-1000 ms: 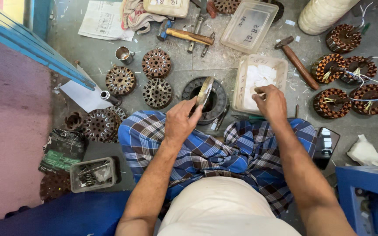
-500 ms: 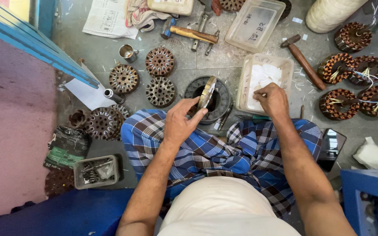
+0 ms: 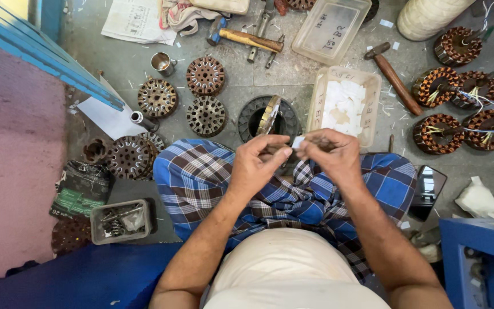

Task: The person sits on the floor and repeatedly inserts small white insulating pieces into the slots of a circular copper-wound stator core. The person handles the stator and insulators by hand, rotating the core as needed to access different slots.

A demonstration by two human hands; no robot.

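Floor-level: paper slip [image 3: 297, 142] between hands [image 3: 293, 157]

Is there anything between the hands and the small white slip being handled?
Nothing visible. The left hand and right hand meet above the lap, both pinching the white paper slip directly at the fingertips.

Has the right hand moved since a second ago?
Yes. The right hand left the tray of white slips and came in to meet the left hand over the lap.
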